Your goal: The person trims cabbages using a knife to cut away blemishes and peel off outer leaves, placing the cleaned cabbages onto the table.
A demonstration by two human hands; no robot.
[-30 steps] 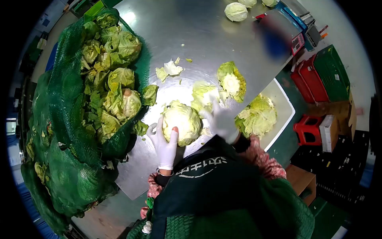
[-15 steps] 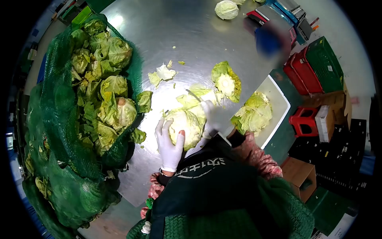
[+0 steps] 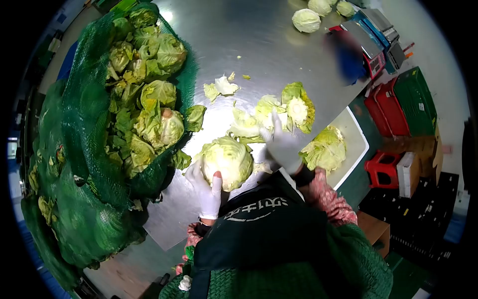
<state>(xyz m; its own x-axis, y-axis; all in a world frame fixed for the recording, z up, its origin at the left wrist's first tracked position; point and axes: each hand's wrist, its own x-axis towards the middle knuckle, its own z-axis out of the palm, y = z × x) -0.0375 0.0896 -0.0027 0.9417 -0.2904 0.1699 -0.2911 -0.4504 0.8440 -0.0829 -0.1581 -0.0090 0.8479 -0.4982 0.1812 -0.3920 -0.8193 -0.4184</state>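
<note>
A pale green cabbage head (image 3: 226,162) rests on the metal table just in front of my body. My left hand (image 3: 205,192), in a white glove, grips its left and near side, with the thumb on the near face. To the right of the cabbage is my right hand (image 3: 284,147), gloved and blurred by motion, with its fingers spread toward the loose leaves (image 3: 246,124). Whether it holds anything small is too blurred to tell. Beyond it lies a yellow-green leaf clump with a pale cut centre (image 3: 298,109).
Green mesh sacks (image 3: 82,129) of cabbages fill the left side. A white bin (image 3: 357,144) with trimmed leaves (image 3: 326,149) stands at the right table edge. Whole cabbages (image 3: 306,21) and a scale (image 3: 373,62) are at the back right. Crates (image 3: 416,102) and a red stool (image 3: 383,169) stand farther right.
Another pale leaf piece now lies apart beyond the cabbage, near the leaf clump. My right hand has moved off the cabbage's right side, while my left hand stays on it. The view has shifted.
</note>
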